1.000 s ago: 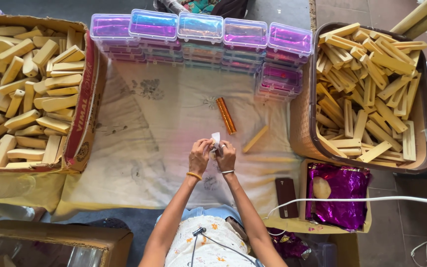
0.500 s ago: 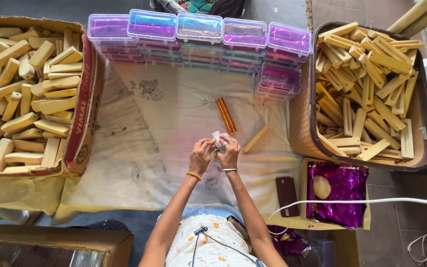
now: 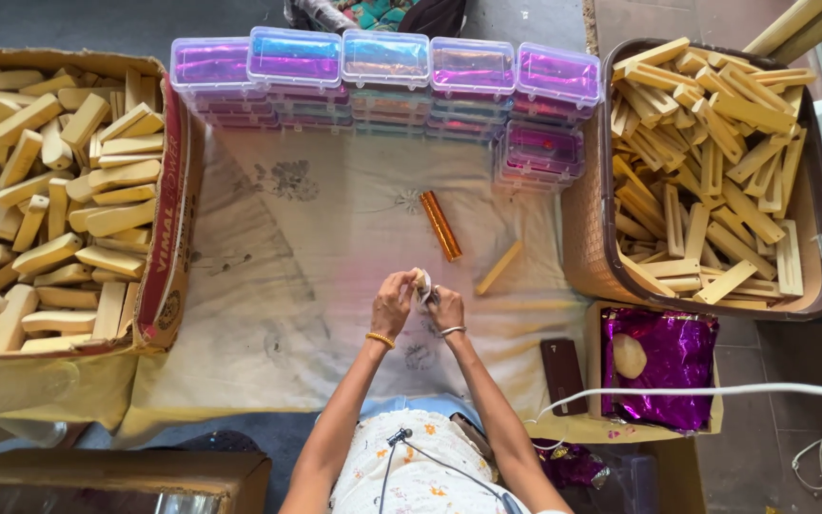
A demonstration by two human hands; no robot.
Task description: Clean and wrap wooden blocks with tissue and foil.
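Our landmark is the pale cream cloth with faint printed flowers (image 3: 335, 238) spread on the floor; everything is placed against it.

Near the cloth's front edge, at its middle, our left hand (image 3: 394, 303) and right hand (image 3: 446, 309) meet, fingertips touching. Both sets of fingers are closed in a pinch on one small pale wooden stick partly wrapped in white paper (image 3: 421, 284). The stick sits between the two hands, poking up past the fingertips toward the far edge of the cloth; its long axis looks to run roughly away from us, though the fingers hide most of it. Neither hand is nearer: both have it.

Further onto the cloth, just beyond the hands:
- a shiny orange-gold foil-wrapped stick (image 3: 440, 226), long axis running away from us and leaning slightly left; it lies ahead of the right hand, a little closer to it than to the left.
- a bare pale wooden stick (image 3: 499, 266), lying diagonally, just right of the right hand and clearly nearer to it.

Off the cloth's left edge: a cardboard box of bare wooden sticks (image 3: 175, 238). Off its right edge: a brown woven basket of flat wooden sticks (image 3: 590, 228). Along the far edge: a row of clear plastic boxes with purple iridescent contents (image 3: 382, 62). At the right front corner: crumpled purple foil in a shallow tray (image 3: 663, 366).
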